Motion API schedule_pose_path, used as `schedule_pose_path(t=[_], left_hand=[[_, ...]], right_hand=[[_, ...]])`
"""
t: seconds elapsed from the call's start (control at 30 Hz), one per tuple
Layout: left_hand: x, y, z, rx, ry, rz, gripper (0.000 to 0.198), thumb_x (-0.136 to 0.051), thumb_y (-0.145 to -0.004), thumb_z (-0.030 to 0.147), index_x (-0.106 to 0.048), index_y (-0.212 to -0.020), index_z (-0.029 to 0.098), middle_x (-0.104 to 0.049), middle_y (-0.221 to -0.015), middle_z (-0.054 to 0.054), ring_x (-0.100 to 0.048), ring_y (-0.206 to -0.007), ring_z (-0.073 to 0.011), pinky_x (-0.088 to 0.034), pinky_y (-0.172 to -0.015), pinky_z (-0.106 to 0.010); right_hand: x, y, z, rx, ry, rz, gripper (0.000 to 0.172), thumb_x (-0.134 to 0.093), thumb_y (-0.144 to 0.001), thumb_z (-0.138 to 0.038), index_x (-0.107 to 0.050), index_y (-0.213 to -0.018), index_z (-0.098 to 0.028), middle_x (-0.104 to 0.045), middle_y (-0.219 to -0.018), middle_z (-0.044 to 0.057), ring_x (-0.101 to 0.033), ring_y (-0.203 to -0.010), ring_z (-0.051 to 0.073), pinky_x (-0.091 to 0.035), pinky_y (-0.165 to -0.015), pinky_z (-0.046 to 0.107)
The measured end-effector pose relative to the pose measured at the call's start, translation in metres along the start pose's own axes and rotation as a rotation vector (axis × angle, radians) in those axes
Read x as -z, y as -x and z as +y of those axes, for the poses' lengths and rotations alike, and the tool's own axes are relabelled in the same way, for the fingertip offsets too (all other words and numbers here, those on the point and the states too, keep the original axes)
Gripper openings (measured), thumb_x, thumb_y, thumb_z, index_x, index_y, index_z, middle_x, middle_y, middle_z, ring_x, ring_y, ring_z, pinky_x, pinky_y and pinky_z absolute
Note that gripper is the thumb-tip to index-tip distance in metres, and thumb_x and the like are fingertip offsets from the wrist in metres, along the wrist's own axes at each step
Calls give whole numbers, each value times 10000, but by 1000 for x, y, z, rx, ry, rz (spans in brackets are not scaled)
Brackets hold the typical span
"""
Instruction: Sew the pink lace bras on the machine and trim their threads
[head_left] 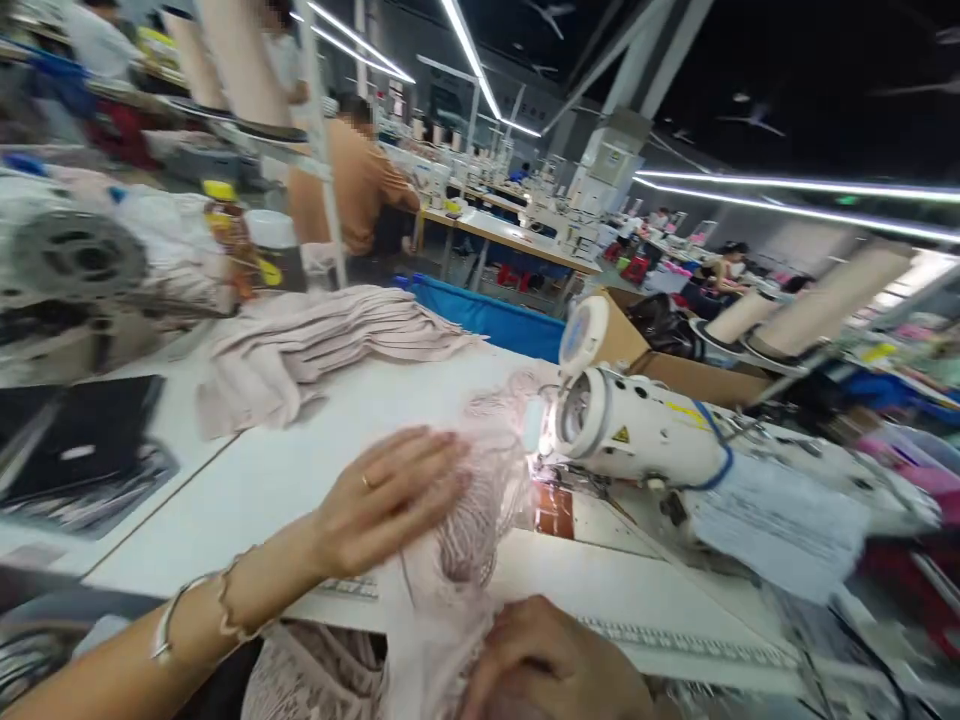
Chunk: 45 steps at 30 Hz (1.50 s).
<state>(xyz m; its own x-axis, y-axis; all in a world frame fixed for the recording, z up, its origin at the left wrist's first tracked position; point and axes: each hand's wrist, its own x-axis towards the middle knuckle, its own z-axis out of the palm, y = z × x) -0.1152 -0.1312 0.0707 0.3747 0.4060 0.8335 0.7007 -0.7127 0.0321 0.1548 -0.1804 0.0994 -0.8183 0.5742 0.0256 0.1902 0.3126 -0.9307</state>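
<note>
Left forearm (262,580) slanting inward, left hand (397,490) outstretched, palm down, right hand (559,660) lower, curled

Large workshop: dark ceiling (847,85), long white tube light (474,60), pale-bladed ceiling fan (754,121), thick pale-grey column (616,150), long white-topped table with wooden edge (517,238).

The lace fabric (491,500) lay on the table (262,490) — the sewing machine (652,435) stood right, the fabric stack (345,335) behind, left.

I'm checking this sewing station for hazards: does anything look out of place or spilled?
No spill shows. Perhaps slightly odd: a yellow-capped bottle standing near the stacked pale fabric, where a leak might stain it.
</note>
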Motion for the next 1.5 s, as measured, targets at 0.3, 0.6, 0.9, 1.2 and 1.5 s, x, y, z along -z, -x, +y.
schedule_pose_path(t=[0.3,0.6,0.9,1.2,1.5], left_hand=[[-46,83,61,995,917,-635,648,-388,-897,783,-559,-655,207,-530,-630,-25,-514,-633,-197,-437,-610,-288],[-33,52,90,1450,1431,-620,596,-740,-703,734,-624,-858,170,-438,-660,48,-334,-545,-93,-330,-536,-228],[-46,53,89,1314,1435,-424,502,-675,-789,670,-717,-913,185,-685,-775,-35,-609,-796,-244,-508,-905,-349],[-43,37,74,1125,1024,-785,504,-520,-840,672,-453,-632,219,-504,-635,13,-449,-664,-184,-402,-663,-279],[-48,44,87,1109,815,-822,535,-449,-812,714,-365,-564,248,-432,-587,7,-404,-589,-187,-354,-609,-305]], right_hand=[[-36,-6,48,-278,57,527,344,-456,-1022,-357,-710,-847,-206,-695,-855,33,-635,-824,167,-473,-800,275],[-52,-23,66,-203,-186,742,512,-460,-985,-606,-631,-747,-187,-596,-692,5,-527,-658,142,-422,-666,259],[-84,-36,92,-322,-60,1263,496,-451,-927,-703,-574,-844,-230,-626,-745,30,-590,-735,200,-511,-723,300],[-75,-13,100,-438,11,1141,626,-461,-849,-810,-643,-750,-219,-659,-710,79,-603,-789,252,-491,-693,322],[-43,-12,76,-402,28,543,589,-486,-928,-661,-487,-579,-186,-392,-529,-47,-347,-557,111,-274,-520,249]])
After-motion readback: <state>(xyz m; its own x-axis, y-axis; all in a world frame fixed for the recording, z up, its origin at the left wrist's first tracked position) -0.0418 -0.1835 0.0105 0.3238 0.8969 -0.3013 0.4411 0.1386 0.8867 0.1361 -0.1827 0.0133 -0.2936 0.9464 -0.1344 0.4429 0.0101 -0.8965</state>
